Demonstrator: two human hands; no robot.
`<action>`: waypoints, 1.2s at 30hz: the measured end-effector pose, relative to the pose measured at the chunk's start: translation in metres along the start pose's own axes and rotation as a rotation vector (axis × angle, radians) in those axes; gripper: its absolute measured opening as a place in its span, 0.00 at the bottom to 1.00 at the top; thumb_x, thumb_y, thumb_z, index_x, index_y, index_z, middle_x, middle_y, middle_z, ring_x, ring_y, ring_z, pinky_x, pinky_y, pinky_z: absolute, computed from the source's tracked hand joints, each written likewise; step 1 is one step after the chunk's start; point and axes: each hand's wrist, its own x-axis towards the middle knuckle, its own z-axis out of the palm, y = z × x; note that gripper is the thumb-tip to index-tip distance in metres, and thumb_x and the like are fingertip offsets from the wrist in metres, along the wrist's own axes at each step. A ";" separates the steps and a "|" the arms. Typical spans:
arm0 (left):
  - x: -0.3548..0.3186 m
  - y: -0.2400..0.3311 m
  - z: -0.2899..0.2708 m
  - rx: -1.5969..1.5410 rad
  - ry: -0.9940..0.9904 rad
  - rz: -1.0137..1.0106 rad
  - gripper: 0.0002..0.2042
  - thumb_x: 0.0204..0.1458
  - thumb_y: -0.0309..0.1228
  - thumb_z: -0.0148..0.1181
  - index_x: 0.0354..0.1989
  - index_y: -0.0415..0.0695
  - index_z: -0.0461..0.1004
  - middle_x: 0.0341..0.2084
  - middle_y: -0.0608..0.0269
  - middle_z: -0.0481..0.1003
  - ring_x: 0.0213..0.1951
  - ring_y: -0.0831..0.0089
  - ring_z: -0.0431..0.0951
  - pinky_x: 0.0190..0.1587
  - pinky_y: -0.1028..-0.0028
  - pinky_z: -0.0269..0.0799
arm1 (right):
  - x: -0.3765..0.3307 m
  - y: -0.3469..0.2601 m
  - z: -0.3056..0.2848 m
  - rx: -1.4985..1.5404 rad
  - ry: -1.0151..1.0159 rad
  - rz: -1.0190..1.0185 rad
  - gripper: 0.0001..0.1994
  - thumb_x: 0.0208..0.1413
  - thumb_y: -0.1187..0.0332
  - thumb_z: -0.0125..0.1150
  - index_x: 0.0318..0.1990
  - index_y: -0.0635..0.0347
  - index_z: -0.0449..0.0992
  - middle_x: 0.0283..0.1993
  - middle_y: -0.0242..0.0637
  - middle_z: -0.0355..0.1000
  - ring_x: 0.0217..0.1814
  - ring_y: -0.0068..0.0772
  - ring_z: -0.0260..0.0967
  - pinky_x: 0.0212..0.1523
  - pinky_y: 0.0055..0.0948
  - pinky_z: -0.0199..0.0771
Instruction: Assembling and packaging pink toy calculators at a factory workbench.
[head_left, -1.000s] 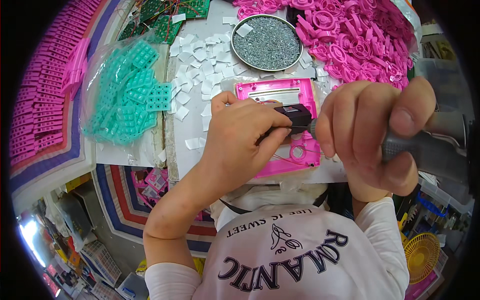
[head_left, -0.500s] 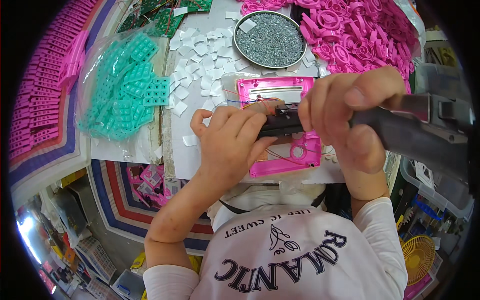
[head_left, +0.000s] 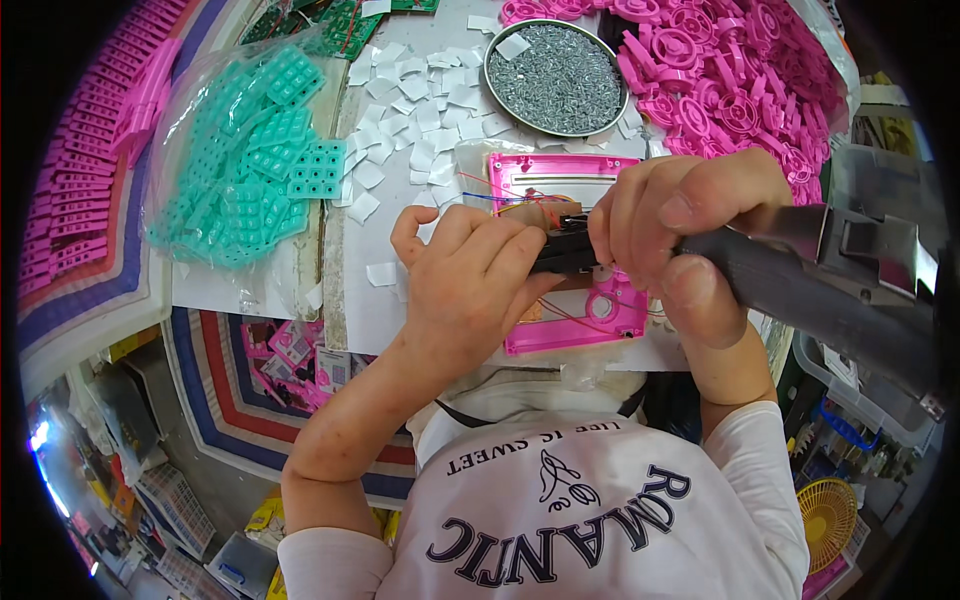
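Right now my left hand (head_left: 470, 290) is curled over the front of a black electric screwdriver (head_left: 820, 290), its fingers closed narrowly round the dark nose of the tool where it meets the work. My right hand (head_left: 680, 240) wraps the same tool further back, fingers folded tight over the grey barrel and the thumb pressed along its side. I cannot see the bit itself; both hands hide it.

Under the hands lies a pink plastic housing (head_left: 570, 330), flat on the white worktop (head_left: 385, 250), its long side running away from me. Thin red and blue wires (head_left: 500, 193) cross its upper part, and a brownish part sits there just beyond my left fingers; I cannot tell what it is.

Beyond the housing, a round metal dish of small silver screws (head_left: 555, 65) stands near the far edge. Small white paper squares (head_left: 400, 110) are scattered to the left of the dish and down toward my left hand. Further left, a clear bag of turquoise rubber keypads (head_left: 250, 160) rests on the worktop, one keypad (head_left: 318, 168) lying at the bag's right edge. Behind my right hand is a heap of pink plastic rings and wheels (head_left: 730, 70). At the far left, rows of pink strip parts (head_left: 90, 170) are stacked.
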 end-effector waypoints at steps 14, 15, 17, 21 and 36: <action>0.005 -0.007 0.004 -0.055 0.056 0.120 0.18 0.39 0.37 0.74 0.38 0.47 0.75 0.40 0.73 0.77 0.40 0.72 0.73 0.53 0.53 0.52 | 0.009 0.006 -0.011 -0.085 -0.291 -0.061 0.24 0.58 0.54 0.72 0.50 0.59 0.68 0.23 0.32 0.67 0.21 0.26 0.65 0.27 0.31 0.74; 0.005 -0.006 0.004 -0.051 0.051 0.112 0.18 0.39 0.37 0.74 0.38 0.48 0.76 0.41 0.73 0.77 0.42 0.71 0.74 0.55 0.51 0.51 | 0.010 0.008 -0.013 -0.017 -0.281 -0.060 0.29 0.56 0.51 0.73 0.55 0.59 0.67 0.27 0.34 0.69 0.25 0.28 0.67 0.32 0.33 0.75; 0.005 -0.008 0.004 -0.036 0.037 0.090 0.18 0.39 0.39 0.74 0.38 0.49 0.76 0.42 0.74 0.78 0.47 0.69 0.75 0.59 0.47 0.50 | 0.015 0.018 -0.016 0.122 -0.238 -0.069 0.41 0.52 0.44 0.74 0.65 0.59 0.64 0.36 0.39 0.72 0.35 0.32 0.71 0.42 0.36 0.76; 0.014 -0.017 -0.001 -0.105 -0.068 0.055 0.19 0.47 0.40 0.72 0.46 0.49 0.77 0.52 0.64 0.77 0.64 0.59 0.69 0.70 0.43 0.32 | -0.009 -0.011 -0.042 -0.508 -0.311 0.193 0.54 0.37 0.54 0.82 0.73 0.61 0.60 0.55 0.43 0.74 0.54 0.42 0.70 0.53 0.39 0.73; 0.003 0.013 0.007 -0.072 -0.057 -0.182 0.39 0.50 0.38 0.69 0.69 0.36 0.58 0.51 0.57 0.74 0.58 0.57 0.68 0.67 0.44 0.40 | 0.016 0.022 -0.058 -0.758 -0.276 0.518 0.17 0.68 0.60 0.52 0.40 0.69 0.77 0.31 0.56 0.75 0.34 0.57 0.75 0.38 0.46 0.73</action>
